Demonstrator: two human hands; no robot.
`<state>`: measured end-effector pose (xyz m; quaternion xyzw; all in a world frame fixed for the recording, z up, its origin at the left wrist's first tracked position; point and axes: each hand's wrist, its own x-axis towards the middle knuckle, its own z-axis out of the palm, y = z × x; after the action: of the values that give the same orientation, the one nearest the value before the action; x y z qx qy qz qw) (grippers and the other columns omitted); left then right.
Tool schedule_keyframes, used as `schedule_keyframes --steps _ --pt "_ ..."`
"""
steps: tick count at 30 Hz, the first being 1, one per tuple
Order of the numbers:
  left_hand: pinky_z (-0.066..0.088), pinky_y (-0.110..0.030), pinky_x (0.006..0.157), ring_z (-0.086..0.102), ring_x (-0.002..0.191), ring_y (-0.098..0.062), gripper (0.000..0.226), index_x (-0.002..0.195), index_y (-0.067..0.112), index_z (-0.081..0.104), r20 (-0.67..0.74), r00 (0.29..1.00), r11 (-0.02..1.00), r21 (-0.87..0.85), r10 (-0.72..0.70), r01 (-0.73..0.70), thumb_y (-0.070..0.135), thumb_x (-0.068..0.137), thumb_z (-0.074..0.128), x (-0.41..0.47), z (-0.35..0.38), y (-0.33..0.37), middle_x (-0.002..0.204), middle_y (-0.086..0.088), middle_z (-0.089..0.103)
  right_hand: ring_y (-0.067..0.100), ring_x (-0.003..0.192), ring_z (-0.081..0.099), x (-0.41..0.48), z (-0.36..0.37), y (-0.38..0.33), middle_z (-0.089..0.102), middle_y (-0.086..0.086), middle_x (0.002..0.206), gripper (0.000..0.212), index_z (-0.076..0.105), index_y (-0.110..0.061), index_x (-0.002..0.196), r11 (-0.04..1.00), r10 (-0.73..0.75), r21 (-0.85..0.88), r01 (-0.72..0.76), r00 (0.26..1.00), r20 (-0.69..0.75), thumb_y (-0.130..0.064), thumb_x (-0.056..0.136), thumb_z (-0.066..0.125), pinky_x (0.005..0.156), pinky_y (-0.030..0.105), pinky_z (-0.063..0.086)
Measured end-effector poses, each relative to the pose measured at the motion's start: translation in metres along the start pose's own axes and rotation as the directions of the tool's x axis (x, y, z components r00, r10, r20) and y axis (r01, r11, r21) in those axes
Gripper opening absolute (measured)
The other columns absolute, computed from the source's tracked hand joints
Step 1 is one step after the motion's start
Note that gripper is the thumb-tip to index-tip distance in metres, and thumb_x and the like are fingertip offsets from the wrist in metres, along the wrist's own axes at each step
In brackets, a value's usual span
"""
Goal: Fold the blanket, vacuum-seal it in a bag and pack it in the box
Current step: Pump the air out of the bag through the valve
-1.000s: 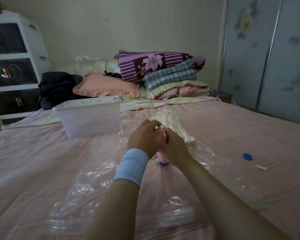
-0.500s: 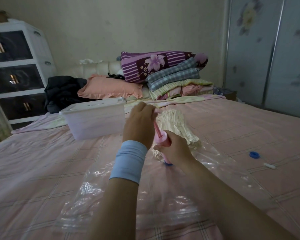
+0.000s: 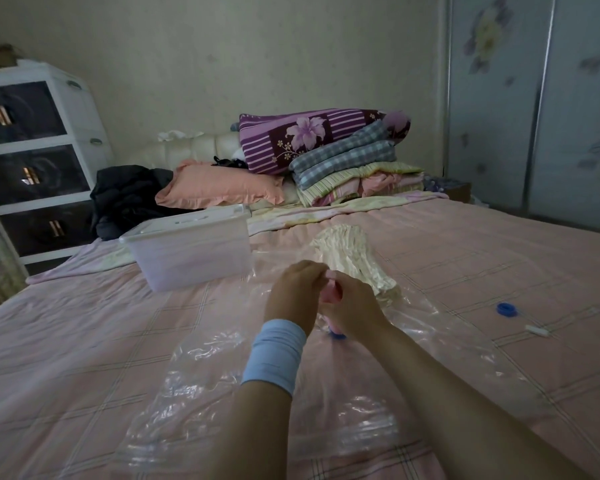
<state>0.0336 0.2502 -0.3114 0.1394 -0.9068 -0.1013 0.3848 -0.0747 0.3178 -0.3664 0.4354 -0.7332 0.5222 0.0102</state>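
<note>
A clear vacuum bag (image 3: 201, 403) lies flat on the pink bed. Its far end holds a cream blanket (image 3: 352, 261), shrunk into a wrinkled bundle. A pink hand pump (image 3: 329, 299) stands upright on the bag's blue valve (image 3: 338, 336). My right hand (image 3: 352, 306) is wrapped around the pump's body. My left hand (image 3: 297, 292), with a light blue wristband, grips the pump's handle pressed low against the body. The lidded clear plastic box (image 3: 191, 251) stands on the bed to the left, beyond the bag.
A blue valve cap (image 3: 506, 309) and a small white clip (image 3: 537, 330) lie on the bed at the right. Pillows and folded bedding are stacked at the headboard. A white drawer unit (image 3: 32, 161) stands at the left, wardrobe doors at the right.
My left hand pulled the pump handle up half a second ago and has now pushed it back down onto the pump body. My right hand stayed on the pump.
</note>
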Motion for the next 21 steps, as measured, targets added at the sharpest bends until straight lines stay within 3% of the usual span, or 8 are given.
schedule_keyframes --steps 2,5,9,12,15,18,21 --pt "0.05 -0.034 0.083 0.06 0.09 -0.024 0.018 0.103 0.011 0.07 0.043 0.999 0.998 0.056 -0.01 0.008 0.015 0.095 0.054 0.002 -0.002 -0.005 0.102 -0.006 0.066 0.005 0.098 0.064 -0.002 0.001 0.0 0.069 -0.016 0.108 0.055 0.065 -0.025 0.127 0.999 -0.013 0.035 0.013 1.0 -0.008 -0.022 0.076 0.084 0.082 0.004 0.043" --pt "0.048 -0.027 0.079 0.06 0.089 -0.022 0.015 0.102 0.013 0.069 0.001 1.0 0.994 0.106 0.026 -0.026 0.015 0.095 0.055 0.009 -0.017 -0.001 0.101 -0.004 0.063 0.005 0.097 0.064 -0.001 0.001 -0.002 0.068 -0.018 0.105 0.054 0.066 -0.027 0.124 1.0 -0.014 0.021 0.014 1.0 -0.002 -0.028 0.075 0.087 0.075 0.004 0.04" --pt "0.052 -0.031 0.071 0.058 0.081 -0.018 0.022 0.099 0.013 0.068 -0.253 0.961 0.991 0.093 0.113 -0.092 0.023 0.097 0.049 0.019 -0.05 0.014 0.096 -0.002 0.063 0.006 0.096 0.062 0.0 -0.002 -0.005 0.066 -0.019 0.102 0.056 0.065 -0.027 0.126 0.999 0.028 0.036 -0.028 1.0 0.007 -0.03 0.075 0.087 0.084 0.016 0.046" --pt "0.048 -0.025 0.069 0.057 0.078 -0.016 0.026 0.099 0.009 0.069 -0.463 0.87 0.985 0.106 0.169 -0.135 0.025 0.096 0.048 0.028 -0.075 0.02 0.093 -0.003 0.065 -0.001 0.089 0.059 0.001 -0.002 -0.004 0.063 -0.022 0.097 0.055 0.065 -0.027 0.126 0.999 0.031 0.041 -0.032 0.999 0.016 -0.028 0.076 0.087 0.076 0.004 0.039" --pt "0.043 -0.019 0.071 0.057 0.081 -0.014 0.022 0.098 0.007 0.069 -0.563 0.813 0.988 0.088 0.152 -0.124 0.02 0.097 0.052 0.027 -0.069 0.028 0.093 -0.004 0.066 -0.001 0.089 0.059 0.001 -0.001 -0.002 0.065 -0.02 0.099 0.055 0.065 -0.027 0.126 0.998 0.045 0.038 -0.046 0.999 0.028 -0.026 0.076 0.087 0.076 0.005 0.038" --pt "0.048 -0.022 0.074 0.059 0.085 -0.014 0.022 0.095 0.012 0.069 -0.489 0.865 0.992 0.025 0.117 -0.121 0.023 0.097 0.05 0.019 -0.038 0.026 0.095 0.0 0.067 0.008 0.098 0.062 -0.002 0.001 -0.001 0.07 -0.012 0.109 0.055 0.065 -0.027 0.127 0.998 0.05 0.045 -0.051 0.999 0.023 -0.027 0.076 0.086 0.086 0.02 0.047" --pt "0.052 -0.036 0.078 0.06 0.087 -0.02 0.017 0.096 0.013 0.069 -0.154 0.988 0.999 -0.034 -0.019 0.014 0.02 0.094 0.053 0.002 -0.005 0.011 0.098 -0.002 0.067 0.007 0.093 0.064 -0.002 0.002 0.001 0.072 -0.011 0.104 0.047 0.067 -0.027 0.122 0.999 0.041 0.032 -0.041 0.999 -0.004 -0.029 0.077 0.082 0.079 0.018 0.044"
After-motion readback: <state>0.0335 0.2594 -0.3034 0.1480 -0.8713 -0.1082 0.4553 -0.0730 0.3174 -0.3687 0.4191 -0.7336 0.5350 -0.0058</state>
